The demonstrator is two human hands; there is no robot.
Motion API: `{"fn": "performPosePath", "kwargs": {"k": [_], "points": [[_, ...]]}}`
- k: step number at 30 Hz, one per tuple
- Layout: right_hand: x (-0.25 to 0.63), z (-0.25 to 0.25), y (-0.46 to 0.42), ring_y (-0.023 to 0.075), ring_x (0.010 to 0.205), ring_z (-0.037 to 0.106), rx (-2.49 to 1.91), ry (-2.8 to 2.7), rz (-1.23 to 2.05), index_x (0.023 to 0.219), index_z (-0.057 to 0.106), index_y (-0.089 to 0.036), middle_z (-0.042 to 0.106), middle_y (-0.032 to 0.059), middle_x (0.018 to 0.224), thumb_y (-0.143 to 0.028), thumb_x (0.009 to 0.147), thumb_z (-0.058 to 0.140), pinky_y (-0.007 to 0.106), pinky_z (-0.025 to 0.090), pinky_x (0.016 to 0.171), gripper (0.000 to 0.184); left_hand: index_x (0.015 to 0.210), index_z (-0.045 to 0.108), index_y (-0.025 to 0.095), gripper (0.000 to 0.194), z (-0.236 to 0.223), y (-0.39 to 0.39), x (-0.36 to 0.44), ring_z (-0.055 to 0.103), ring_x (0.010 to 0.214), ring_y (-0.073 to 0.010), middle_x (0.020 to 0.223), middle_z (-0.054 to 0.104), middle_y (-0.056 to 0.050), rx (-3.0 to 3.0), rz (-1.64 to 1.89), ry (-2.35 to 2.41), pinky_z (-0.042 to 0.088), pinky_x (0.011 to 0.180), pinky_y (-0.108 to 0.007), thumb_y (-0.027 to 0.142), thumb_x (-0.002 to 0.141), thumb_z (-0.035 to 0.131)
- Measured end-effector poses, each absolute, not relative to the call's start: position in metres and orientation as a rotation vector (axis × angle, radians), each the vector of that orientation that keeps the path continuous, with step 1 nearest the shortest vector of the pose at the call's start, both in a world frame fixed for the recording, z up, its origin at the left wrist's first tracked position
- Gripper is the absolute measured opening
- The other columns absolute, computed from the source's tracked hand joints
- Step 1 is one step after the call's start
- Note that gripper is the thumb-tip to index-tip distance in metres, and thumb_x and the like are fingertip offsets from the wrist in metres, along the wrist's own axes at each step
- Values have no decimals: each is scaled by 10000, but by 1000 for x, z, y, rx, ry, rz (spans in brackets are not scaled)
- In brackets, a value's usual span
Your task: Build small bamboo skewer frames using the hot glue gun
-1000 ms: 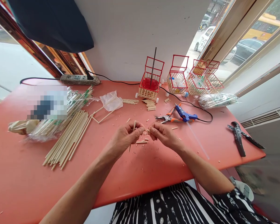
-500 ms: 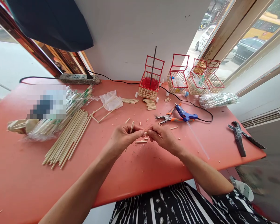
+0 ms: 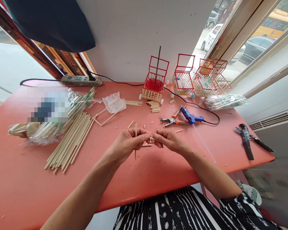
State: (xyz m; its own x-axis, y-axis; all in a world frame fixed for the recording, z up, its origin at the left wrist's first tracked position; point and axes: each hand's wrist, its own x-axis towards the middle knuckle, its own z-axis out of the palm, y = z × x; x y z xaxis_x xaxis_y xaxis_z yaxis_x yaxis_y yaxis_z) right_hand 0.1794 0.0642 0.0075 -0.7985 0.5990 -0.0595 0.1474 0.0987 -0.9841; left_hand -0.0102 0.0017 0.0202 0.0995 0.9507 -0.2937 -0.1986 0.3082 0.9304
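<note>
My left hand [image 3: 131,140] is closed, with a thin wooden stick [image 3: 135,155] standing nearly upright in its grip. Its thumb and forefinger meet the fingertips of my right hand [image 3: 167,138]. Between the two hands a short piece of wooden stick [image 3: 152,138] shows, pinched by my right hand; part of it is hidden by the fingers. Cut bits of stick [image 3: 147,145] lie on the table just under the hands. Beyond my right hand are orange-handled pliers [image 3: 169,120] and a blue glue gun [image 3: 190,117] with a clear glue stick in its back.
Loose wooden sticks [image 3: 69,143] and bagged sticks [image 3: 81,99] lie at left on the red table [image 3: 124,188]. Small stick carts [image 3: 152,94] stand at the back, one holding a red tray. A black cable [image 3: 124,83] crosses behind. Black-wrapped cutters [image 3: 246,143] lie far right.
The stick in my left hand has swung more upright and its lower end now shows below the hand. My right hand has turned slightly, and the short piece at its fingertips shows more plainly.
</note>
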Motion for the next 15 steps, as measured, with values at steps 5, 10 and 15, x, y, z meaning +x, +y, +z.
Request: {"fn": "performPosePath", "kwargs": {"k": [5,10,15], "points": [[180,11,66,75,511,380,-759,-1947,1797,779,553,-157,463,-48,588,-586,951,520,216,285,492,463,808,789,164,278,28,0,-13,416,491,-81,649,679,-23,1063,1061,1237,330,453,-223,422,703,783],[180,10,66,65,488,337,-786,-2014,1770,739,533,-159,444,-54,577,-589,961,495,213,263,474,485,771,793,168,226,29,1,-14,558,563,-131,701,732,-54,1108,1017,1260,379,471,-226,386,712,774],[180,9,64,81,537,417,-879,-2203,1478,704,540,-162,521,-23,606,-542,990,458,217,320,528,483,677,762,159,167,30,2,-11,535,549,-115,657,712,-49,1025,988,1259,363,473,-220,326,670,760]]}}
